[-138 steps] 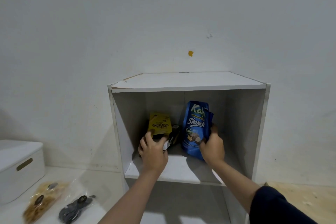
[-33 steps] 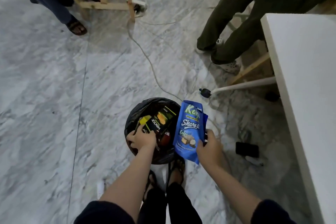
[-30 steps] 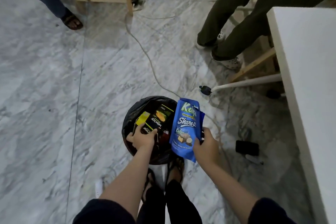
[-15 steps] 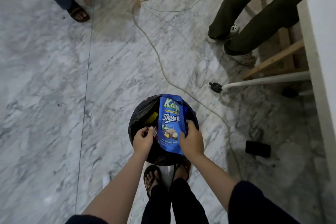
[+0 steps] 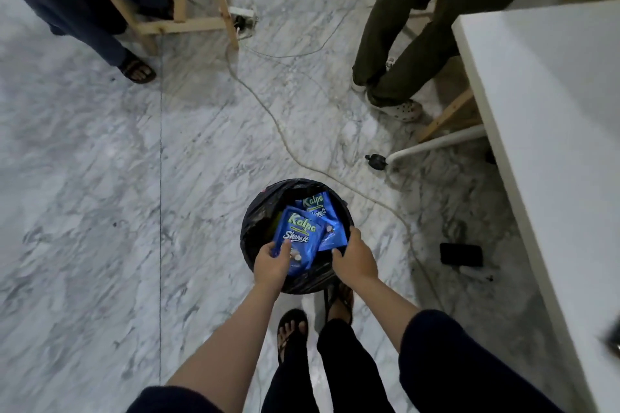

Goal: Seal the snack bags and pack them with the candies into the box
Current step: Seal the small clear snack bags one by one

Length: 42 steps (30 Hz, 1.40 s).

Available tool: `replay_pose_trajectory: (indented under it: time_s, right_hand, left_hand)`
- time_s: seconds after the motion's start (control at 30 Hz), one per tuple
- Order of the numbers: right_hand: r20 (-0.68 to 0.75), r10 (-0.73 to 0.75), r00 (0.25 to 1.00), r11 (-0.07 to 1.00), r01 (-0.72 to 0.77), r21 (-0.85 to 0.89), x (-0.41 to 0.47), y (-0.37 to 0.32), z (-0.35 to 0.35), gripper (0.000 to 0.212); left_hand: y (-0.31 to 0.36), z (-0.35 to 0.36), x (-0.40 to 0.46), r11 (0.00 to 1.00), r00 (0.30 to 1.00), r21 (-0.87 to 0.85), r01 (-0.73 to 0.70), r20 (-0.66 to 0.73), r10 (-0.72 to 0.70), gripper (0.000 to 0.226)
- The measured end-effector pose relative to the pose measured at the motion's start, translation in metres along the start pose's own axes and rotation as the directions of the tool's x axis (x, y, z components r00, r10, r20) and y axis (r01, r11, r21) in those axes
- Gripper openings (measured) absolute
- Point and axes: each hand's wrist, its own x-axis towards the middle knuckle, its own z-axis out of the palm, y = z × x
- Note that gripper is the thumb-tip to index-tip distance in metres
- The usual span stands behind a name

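Observation:
Two blue Kalpa snack bags are over a round bin lined with a black bag (image 5: 258,211) on the floor right in front of my feet. The nearer blue bag (image 5: 298,236) is pinched at its lower left corner by my left hand (image 5: 271,261). The second blue bag (image 5: 327,218) lies behind it and to the right, and my right hand (image 5: 355,258) holds its lower edge. A bit of yellow packaging shows deep in the bin, mostly hidden by the bags.
A white table (image 5: 553,144) runs along the right. A cable (image 5: 285,137) snakes across the marble floor to a socket. Two people's legs stand at the far left and far right. A dark phone (image 5: 461,254) lies on the floor by the table.
The black and yellow packs left my left hand and dropped into the bin. The blue bags came apart: my left hand now holds one, my right the other, both lower over the bin.

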Motion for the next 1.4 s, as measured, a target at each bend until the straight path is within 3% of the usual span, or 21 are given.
replay_pose_trajectory:
  time_s: [0.2,0.37,0.6,0.87,1.07,1.27,1.4]
  right_hand:
    - [-0.125,0.051,0.991,0.995,-0.039,0.093,-0.079,0.000,-0.044,0.056]
    - [-0.254,0.132,0.958,0.972,-0.075,0.221,-0.133,0.010,-0.082,0.063]
    - [-0.476,0.233,0.848,0.950,-0.093,0.300,-0.180,0.058,-0.163,0.052]
    - [-0.651,0.340,0.679,0.929,-0.137,0.343,-0.211,0.160,-0.262,0.040]
    - [-0.678,0.410,0.610,0.904,-0.175,0.390,-0.218,0.244,-0.330,0.041]
    - [-0.702,0.477,0.530,0.871,-0.180,0.456,-0.213,0.308,-0.381,0.032]
    - [-0.668,0.572,0.476,0.804,-0.166,0.571,-0.206,0.339,-0.415,0.045]
  left_hand:
    - [0.027,-0.004,-0.080,0.988,0.981,0.043,-0.148,0.133,0.141,0.052]
    - [0.054,0.005,-0.148,0.943,0.926,0.120,-0.311,0.263,0.272,0.057]
    - [0.101,0.068,-0.230,0.808,0.770,0.205,-0.552,0.496,0.401,0.058]
    - [0.140,0.196,-0.330,0.576,0.530,0.163,-0.801,0.640,0.556,0.051]
    - [0.154,0.296,-0.393,0.453,0.379,0.101,-0.886,0.720,0.582,0.048]
    - [0.167,0.373,-0.429,0.369,0.280,0.071,-0.927,0.784,0.553,0.043]
    - [0.184,0.419,-0.441,0.345,0.236,0.056,-0.937,0.828,0.508,0.046]
